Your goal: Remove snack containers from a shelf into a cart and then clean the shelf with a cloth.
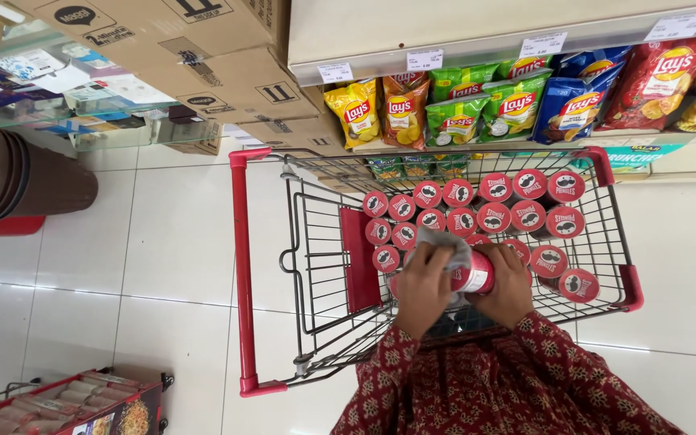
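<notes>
White floor tiles (163, 266) run along a shop aisle, with a shelf (485, 32) of chip bags (517, 105) above and stacked cardboard boxes (203, 72) to the left. Between them stands a red-handled wire shopping cart (242, 266) whose basket is packed with upright red tube cans (477, 205), lids facing up in close rows. Over the near end of the basket, the person holds one red can (475, 275) lying on its side. The left hand (422, 286) is closed around its left end and presses a grey cloth (445, 246) against it; the right hand (511, 283) is wrapped around the other end, fingers curled shut on the tube. Wiping looks to be in progress on this single can, which sits just above the standing ones and has not been set down anywhere. Judging from how things lie, most of the work remains: roughly twenty cans stand in the cart, and nothing shows which of them have already been cleaned. A low display of boxed goods (82, 407) sits at the lower left.
</notes>
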